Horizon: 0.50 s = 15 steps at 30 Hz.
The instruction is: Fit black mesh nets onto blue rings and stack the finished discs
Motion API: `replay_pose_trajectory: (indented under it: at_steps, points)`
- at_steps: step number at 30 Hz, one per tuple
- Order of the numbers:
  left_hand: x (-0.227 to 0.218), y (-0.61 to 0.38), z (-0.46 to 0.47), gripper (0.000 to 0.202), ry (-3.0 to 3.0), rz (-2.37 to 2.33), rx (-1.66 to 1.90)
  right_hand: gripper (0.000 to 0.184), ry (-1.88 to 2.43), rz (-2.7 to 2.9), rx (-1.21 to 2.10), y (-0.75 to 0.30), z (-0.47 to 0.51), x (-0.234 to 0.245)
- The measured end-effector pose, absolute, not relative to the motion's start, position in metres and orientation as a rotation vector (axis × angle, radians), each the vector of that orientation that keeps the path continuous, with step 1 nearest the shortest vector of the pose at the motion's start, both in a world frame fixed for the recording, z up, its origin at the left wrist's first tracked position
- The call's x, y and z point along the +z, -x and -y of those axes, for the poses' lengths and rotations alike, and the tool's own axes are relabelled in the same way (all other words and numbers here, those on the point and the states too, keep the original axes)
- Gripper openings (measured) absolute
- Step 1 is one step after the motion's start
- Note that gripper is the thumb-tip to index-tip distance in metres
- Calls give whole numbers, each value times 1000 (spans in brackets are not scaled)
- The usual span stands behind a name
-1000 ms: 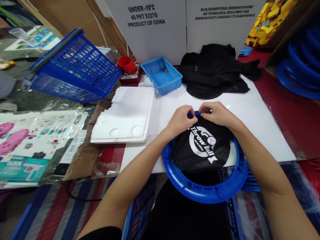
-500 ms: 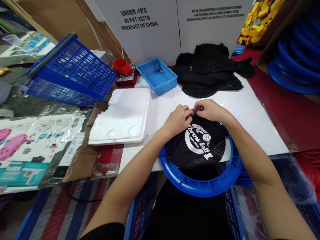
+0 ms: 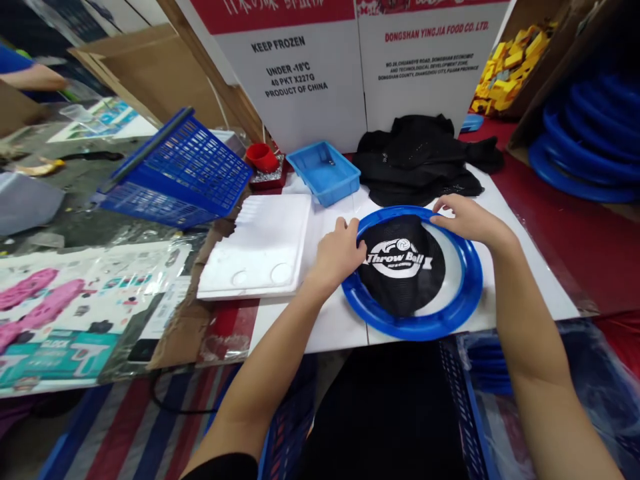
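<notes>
A blue plastic ring lies flat on the white board, with a black mesh net printed "Throw Ball" inside it. My left hand grips the ring's left rim, fingers curled over it. My right hand rests on the ring's far right rim, fingers bent onto it. The net covers the ring's left and middle; white board shows through on the right.
A pile of black nets, a light blue tray and a red cup sit behind. A white foam tray and a tipped blue basket are left. Blue rings are stacked at right.
The ring has gone from tilted over the table edge to lying flat further onto the board. My hands left the net's top edge and moved apart onto the rim.
</notes>
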<state>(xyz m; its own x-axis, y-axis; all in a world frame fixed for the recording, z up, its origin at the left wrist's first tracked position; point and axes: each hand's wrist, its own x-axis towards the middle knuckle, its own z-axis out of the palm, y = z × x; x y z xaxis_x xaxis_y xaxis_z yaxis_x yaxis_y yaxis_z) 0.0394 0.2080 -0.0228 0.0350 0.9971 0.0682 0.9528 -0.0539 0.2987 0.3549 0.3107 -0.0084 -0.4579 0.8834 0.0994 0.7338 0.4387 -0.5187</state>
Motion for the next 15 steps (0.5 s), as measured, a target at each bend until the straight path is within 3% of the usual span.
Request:
replay_pose_trajectory:
  at_steps: [2, 7, 12, 15]
  points:
    - [-20, -32, -205, 40, -2095, -1955, 382, 17, 1378, 2397, 598, -359, -315, -12]
    - [-12, -13, -203, 68, -1881, -1762, 471, 22, 1391, 2522, 542, -355, -314, -19]
    - [-8, -7, -209, 46, -1909, -1773, 545, 12, 1550, 2634, 414, -336, -300, -25]
    - [-4, -9, -211, 32, -2120, -1784, 672, 10, 1351, 2722, 463, -320, -292, -26]
